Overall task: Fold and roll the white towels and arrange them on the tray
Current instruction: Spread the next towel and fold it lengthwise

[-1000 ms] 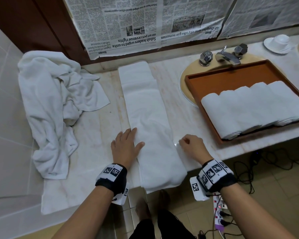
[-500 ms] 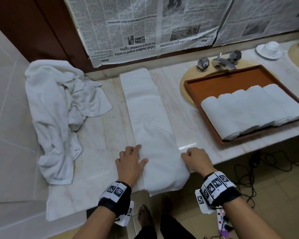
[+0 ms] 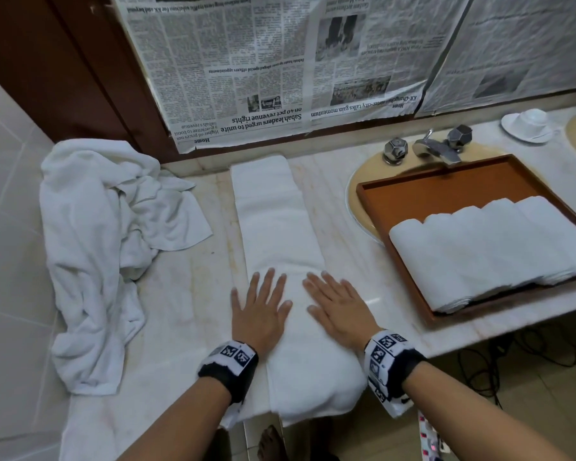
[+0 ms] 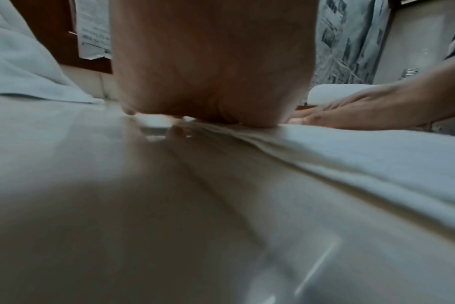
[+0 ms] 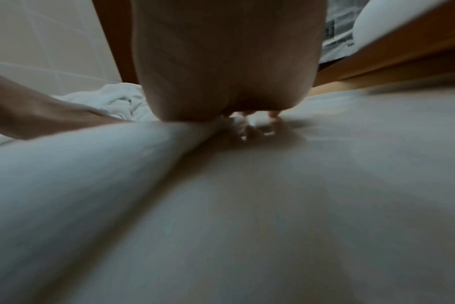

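Observation:
A long folded white towel (image 3: 273, 224) lies lengthwise on the marble counter, its near end hanging over the front edge. My left hand (image 3: 261, 306) lies flat on the towel's left side with fingers straight. My right hand (image 3: 338, 304) lies flat on its right side, fingers spread. The left wrist view shows my palm (image 4: 210, 61) down on the towel's edge (image 4: 325, 148); the right wrist view shows my palm (image 5: 226, 61) pressing the towel (image 5: 78, 164). Several rolled white towels (image 3: 492, 247) lie side by side in the brown tray (image 3: 446, 181) at right.
A heap of loose white towels (image 3: 103, 247) lies at the counter's left against the tiled wall. The tray rests over a sink with a chrome tap (image 3: 436, 151). A white cup and saucer (image 3: 527, 124) stand far right. Newspaper covers the back wall. Cables lie on the floor.
Both hands moved from the towel's side edges onto its top. The right hand, loosely fisted beside the towel before, now lies flat, and the towel's near part looks narrower and thicker.

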The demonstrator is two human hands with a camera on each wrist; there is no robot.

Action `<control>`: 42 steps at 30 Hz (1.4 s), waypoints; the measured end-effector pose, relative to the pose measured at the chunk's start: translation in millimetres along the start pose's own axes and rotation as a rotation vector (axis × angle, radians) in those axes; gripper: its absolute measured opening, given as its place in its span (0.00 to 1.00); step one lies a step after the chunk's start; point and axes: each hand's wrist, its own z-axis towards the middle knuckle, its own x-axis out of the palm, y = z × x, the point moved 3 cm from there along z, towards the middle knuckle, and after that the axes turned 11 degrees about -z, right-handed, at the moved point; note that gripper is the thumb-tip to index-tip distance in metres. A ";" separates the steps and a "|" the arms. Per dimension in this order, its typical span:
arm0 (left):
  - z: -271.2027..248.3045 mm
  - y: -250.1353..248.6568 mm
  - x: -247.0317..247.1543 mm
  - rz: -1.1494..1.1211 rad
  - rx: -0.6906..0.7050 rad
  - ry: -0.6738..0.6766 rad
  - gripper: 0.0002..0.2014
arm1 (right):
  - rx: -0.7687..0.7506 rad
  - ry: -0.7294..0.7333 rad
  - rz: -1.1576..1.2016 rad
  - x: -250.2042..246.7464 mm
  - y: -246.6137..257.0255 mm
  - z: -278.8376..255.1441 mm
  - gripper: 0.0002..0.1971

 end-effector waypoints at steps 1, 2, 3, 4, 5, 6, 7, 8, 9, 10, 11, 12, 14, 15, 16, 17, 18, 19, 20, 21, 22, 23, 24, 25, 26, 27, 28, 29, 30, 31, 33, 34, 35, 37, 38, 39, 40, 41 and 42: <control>0.6 6.3 -0.7 -0.016 -0.019 -0.012 0.37 | 0.031 0.013 0.011 -1.8 -8.9 1.1 0.33; 1.8 11.3 -2.6 -0.039 -0.038 -0.029 0.38 | 0.073 0.022 0.046 -5.1 -16.9 3.9 0.31; 2.4 14.8 -4.4 -0.065 -0.057 -0.047 0.39 | 0.121 0.023 0.090 -9.5 -22.3 6.9 0.30; 3.8 16.7 -6.8 -0.093 -0.072 -0.070 0.39 | 0.162 0.003 0.124 -13.6 -24.6 11.6 0.31; 6.0 16.3 -9.7 -0.125 -0.082 -0.099 0.38 | 0.173 -0.028 0.135 -18.9 -22.7 18.2 0.33; 8.3 13.8 -11.9 -0.156 -0.086 -0.117 0.37 | 0.137 -0.051 0.129 -22.0 -17.4 25.9 0.35; 11.7 9.3 -13.0 -0.172 -0.080 -0.118 0.37 | 0.067 -0.057 0.111 -23.6 -10.0 33.8 0.36; 16.8 3.9 -12.9 -0.167 -0.067 -0.106 0.36 | -0.007 -0.059 0.090 -22.2 -3.3 42.3 0.35; 21.5 -1.0 -11.7 -0.150 -0.055 -0.084 0.36 | -0.063 -0.050 0.066 -19.4 1.3 49.8 0.34; 25.7 -4.1 -9.4 -0.125 -0.053 -0.059 0.36 | -0.091 -0.038 0.036 -16.0 2.8 56.2 0.33; 29.2 -4.7 -7.8 -0.097 -0.059 -0.041 0.36 | -0.091 -0.023 0.006 -13.0 0.5 61.5 0.33; 32.2 -2.0 -6.8 -0.069 -0.069 -0.039 0.35 | -0.072 -0.016 -0.015 -10.8 -5.1 66.0 0.32; 37.6 9.6 -9.7 -0.051 -0.105 -0.051 0.32 | -0.006 -0.004 -0.012 -9.8 -21.7 73.3 0.30; 40.1 16.5 -13.4 -0.063 -0.134 -0.050 0.31 | 0.038 0.005 -0.001 -10.6 -31.8 77.2 0.29; 43.2 23.2 -17.9 -0.082 -0.168 -0.048 0.30 | 0.093 0.010 0.005 -12.4 -42.6 81.8 0.28; 46.0 28.6 -23.3 -0.105 -0.202 -0.049 0.31 | 0.151 0.018 0.011 -14.5 -52.2 86.1 0.28; 47.7 32.2 -29.7 -0.131 -0.223 -0.065 0.31 | 0.200 0.023 0.026 -18.3 -58.6 89.1 0.28; 50.1 32.8 -36.1 -0.167 -0.222 -0.098 0.30 | 0.229 0.017 0.045 -22.5 -61.3 91.1 0.28; 52.1 30.0 -40.8 -0.203 -0.197 -0.138 0.30 | 0.220 -0.005 0.051 -26.7 -59.3 91.5 0.28; 53.7 24.1 -44.5 -0.227 -0.152 -0.169 0.30 | 0.164 -0.040 0.041 -30.0 -52.5 91.2 0.28; 56.1 16.1 -46.3 -0.228 -0.100 -0.178 0.31 | 0.074 -0.070 0.022 -33.4 -41.9 90.8 0.29; 58.6 7.3 -45.0 -0.206 -0.053 -0.161 0.32 | -0.022 -0.077 0.000 -33.0 -29.7 90.6 0.30; 62.0 0.1 -40.6 -0.169 -0.019 -0.122 0.34 | -0.102 -0.067 -0.026 -29.2 -19.6 91.8 0.31; 66.1 -4.7 -35.1 -0.128 -0.006 -0.075 0.36 | -0.148 -0.046 -0.056 -23.6 -13.6 94.7 0.32; 71.2 -5.8 -29.6 -0.093 -0.012 -0.034 0.37 | -0.158 -0.026 -0.081 -18.9 -12.1 99.0 0.31; 76.7 -4.2 -27.4 -0.066 -0.027 -0.015 0.38 | -0.145 -0.014 -0.095 -15.4 -14.5 104.3 0.30; 82.4 -0.3 -27.3 -0.046 -0.046 -0.011 0.37 | -0.126 -0.006 -0.098 -15.2 -18.9 110.2 0.30; 88.1 4.4 -28.1 -0.032 -0.063 -0.011 0.35 | -0.105 0.003 -0.090 -15.7 -24.0 115.9 0.29; 93.7 8.8 -29.9 -0.029 -0.083 -0.009 0.33 | -0.085 0.012 -0.081 -17.5 -29.4 121.2 0.29; 99.4 12.6 -32.5 -0.032 -0.105 -0.004 0.31 | -0.063 0.015 -0.075 -19.2 -34.6 127.1 0.29; 111.5 17.5 -40.3 -0.018 -0.132 0.007 0.30 | -0.015 0.013 -0.074 -25.0 -43.1 139.7 0.28; 117.8 19.0 -44.2 -0.005 -0.140 0.014 0.30 | 0.008 0.017 -0.070 -27.8 -46.9 146.4 0.28; 124.3 20.7 -47.9 -0.001 -0.149 0.020 0.30 | 0.033 0.022 -0.062 -30.5 -50.5 152.9 0.28; 138.4 24.2 -54.2 -0.004 -0.171 0.031 0.30 | 0.085 0.032 -0.050 -35.8 -57.8 165.8 0.27; 145.3 25.5 -57.4 -0.001 -0.177 0.039 0.30 | 0.104 0.040 -0.047 -38.2 -61.8 172.5 0.27; 152.6 27.1 -60.9 0.001 -0.182 0.042 0.30 | 0.118 0.046 -0.051 -40.9 -66.0 179.3 0.27; 161.0 28.8 -64.6 0.006 -0.185 0.044 0.30 | 0.128 0.051 -0.060 -44.1 -70.4 186.2 0.27; 169.7 30.7 -68.5 0.010 -0.190 0.052 0.30 | 0.135 0.059 -0.066 -47.2 -75.5 193.1 0.27; 177.7 32.2 -72.6 0.008 -0.197 0.058 0.31 | 0.139 0.073 -0.061 -50.9 -80.8 198.8 0.27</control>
